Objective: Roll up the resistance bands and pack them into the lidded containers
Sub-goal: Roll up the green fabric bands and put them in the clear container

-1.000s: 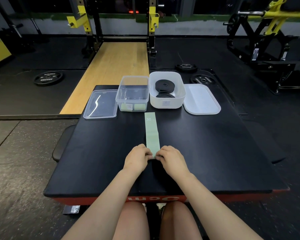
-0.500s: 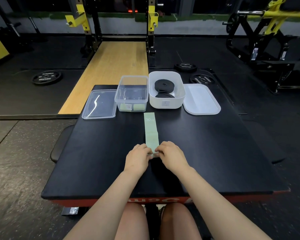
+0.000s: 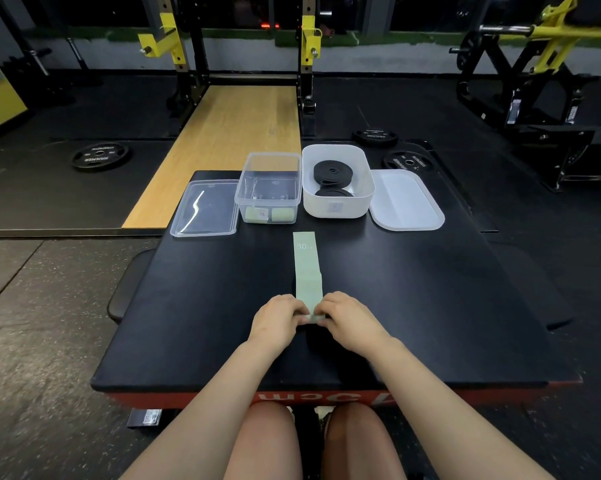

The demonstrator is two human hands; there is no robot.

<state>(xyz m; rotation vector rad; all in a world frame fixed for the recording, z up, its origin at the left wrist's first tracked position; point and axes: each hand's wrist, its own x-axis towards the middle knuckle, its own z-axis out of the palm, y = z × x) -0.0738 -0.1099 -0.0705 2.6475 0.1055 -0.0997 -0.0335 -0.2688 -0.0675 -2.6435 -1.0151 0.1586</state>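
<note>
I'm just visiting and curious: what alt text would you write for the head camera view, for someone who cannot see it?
Both hands, left hand and right hand, pinch the near end of a flat pale green resistance band on a black padded table, starting a roll. Beyond stand a clear plastic container holding green rolls and a white plastic container holding black bands, their lids beside them.
</note>
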